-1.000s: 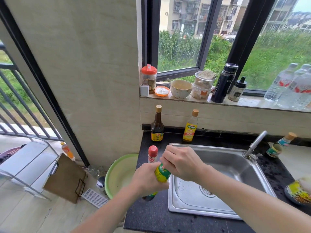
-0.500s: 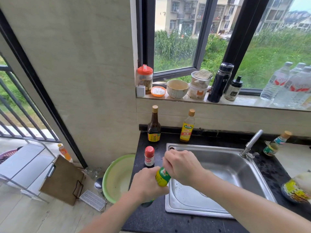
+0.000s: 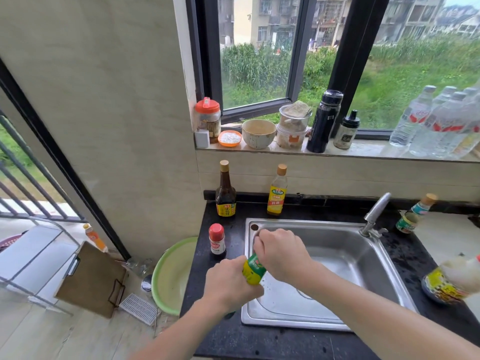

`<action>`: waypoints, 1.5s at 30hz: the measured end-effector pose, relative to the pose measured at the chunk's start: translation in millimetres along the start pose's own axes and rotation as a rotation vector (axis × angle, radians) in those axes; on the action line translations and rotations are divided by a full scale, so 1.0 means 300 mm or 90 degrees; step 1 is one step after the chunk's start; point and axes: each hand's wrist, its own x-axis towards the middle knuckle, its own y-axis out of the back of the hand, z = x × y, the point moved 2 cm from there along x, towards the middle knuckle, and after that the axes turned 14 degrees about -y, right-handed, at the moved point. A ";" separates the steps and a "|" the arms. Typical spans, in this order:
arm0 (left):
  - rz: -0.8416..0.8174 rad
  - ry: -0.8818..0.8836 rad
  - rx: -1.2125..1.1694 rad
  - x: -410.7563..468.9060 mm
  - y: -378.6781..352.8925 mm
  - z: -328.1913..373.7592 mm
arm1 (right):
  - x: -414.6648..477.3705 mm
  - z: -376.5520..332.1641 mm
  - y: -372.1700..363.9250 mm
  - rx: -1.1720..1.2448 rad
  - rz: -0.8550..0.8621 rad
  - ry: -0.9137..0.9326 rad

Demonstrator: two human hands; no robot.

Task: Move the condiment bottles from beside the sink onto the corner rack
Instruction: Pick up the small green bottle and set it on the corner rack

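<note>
Head view: left hand (image 3: 231, 284) grips the green-labelled bottle (image 3: 254, 271), right hand (image 3: 281, 253) clasps its top.

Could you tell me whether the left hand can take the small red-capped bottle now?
Probably not yet: the left hand grips the green-labelled bottle, the right hand over its top. The red-capped bottle stands close by with bare counter between, so once freed it likely could.
</note>
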 end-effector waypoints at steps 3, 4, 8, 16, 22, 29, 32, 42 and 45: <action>-0.013 -0.003 0.050 0.008 -0.030 0.032 | 0.023 0.031 0.013 -0.029 -0.169 -0.146; -0.018 0.001 0.026 0.007 -0.037 0.031 | 0.018 0.040 0.013 -0.031 -0.159 -0.104; -0.021 -0.020 -0.178 0.008 -0.043 -0.003 | -0.045 0.072 -0.003 0.043 0.084 0.251; -0.057 -0.050 -0.015 0.032 -0.048 0.051 | -0.056 0.104 -0.015 0.004 0.001 -0.082; -0.101 -0.188 0.085 0.086 -0.107 0.096 | -0.149 0.176 -0.002 0.066 0.002 -0.206; -0.431 -0.407 -0.253 0.093 -0.226 0.275 | -0.421 0.340 0.056 0.094 0.192 -0.117; -0.509 -0.480 -0.246 0.044 -0.310 0.404 | -0.572 0.412 0.084 0.055 0.225 -0.200; -0.295 -0.723 0.035 -0.116 -0.526 0.871 | -0.996 0.620 0.231 0.038 0.256 -0.677; -0.355 -0.781 0.023 -0.192 -0.600 1.052 | -1.170 0.741 0.248 0.013 0.378 -0.654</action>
